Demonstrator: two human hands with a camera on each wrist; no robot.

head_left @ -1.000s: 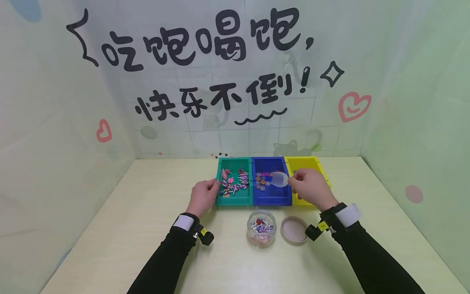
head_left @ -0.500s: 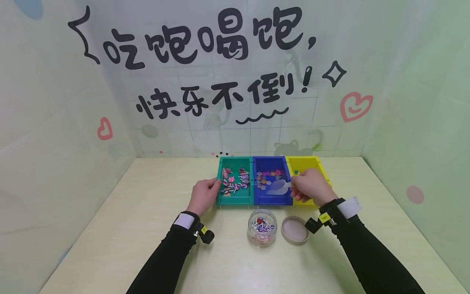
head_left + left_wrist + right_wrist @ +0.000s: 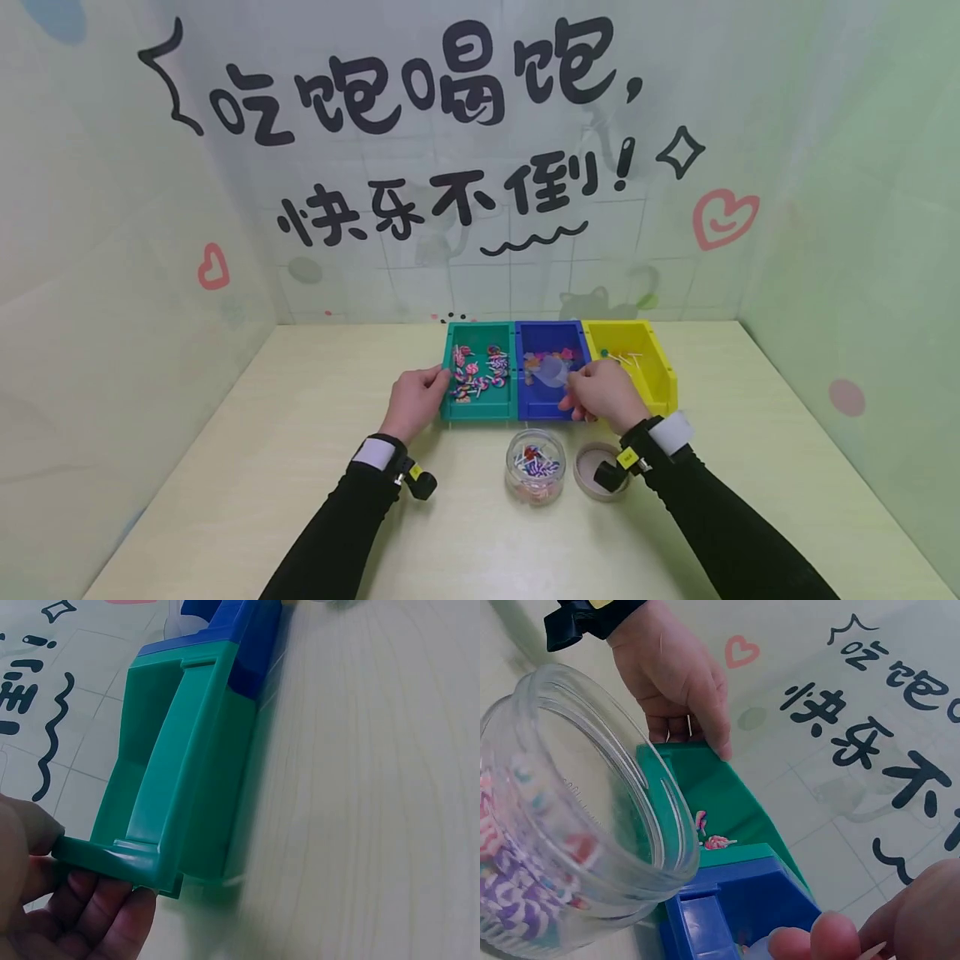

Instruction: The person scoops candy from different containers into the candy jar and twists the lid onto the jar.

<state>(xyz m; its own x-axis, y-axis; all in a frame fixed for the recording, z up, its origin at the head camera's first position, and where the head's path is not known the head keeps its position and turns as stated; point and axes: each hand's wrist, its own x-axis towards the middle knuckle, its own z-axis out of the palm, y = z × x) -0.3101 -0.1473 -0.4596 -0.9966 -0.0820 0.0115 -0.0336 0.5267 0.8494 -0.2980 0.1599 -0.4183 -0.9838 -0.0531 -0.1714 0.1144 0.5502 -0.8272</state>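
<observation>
My left hand [image 3: 411,404] grips the left side wall of the green bin [image 3: 482,412], thumb at the rim and fingers curled against the outside in the left wrist view. Small lollipop-shaped pieces [image 3: 480,383] lie in that bin. My right hand [image 3: 606,392] pinches the handle end of a translucent scoop [image 3: 551,372] over the blue bin [image 3: 547,410]. Star-shaped pieces [image 3: 568,354] lie under and around the scoop; whether it carries any I cannot tell. The right wrist view shows only fingertips [image 3: 832,937] and a bit of the scoop [image 3: 759,949].
A yellow bin [image 3: 663,387] with several small sticked pieces [image 3: 633,358] adjoins the blue one. In front stand an open glass jar [image 3: 534,467] of small lollipop pieces and a round lid [image 3: 588,477], partly behind the right wrist camera. A printed backdrop [image 3: 360,283] rises behind the table.
The scoop dipped toward the front of the blue bin, then went back and left over the star pieces. My right hand shifted left, uncovering more of the yellow bin. My left hand stayed put.
</observation>
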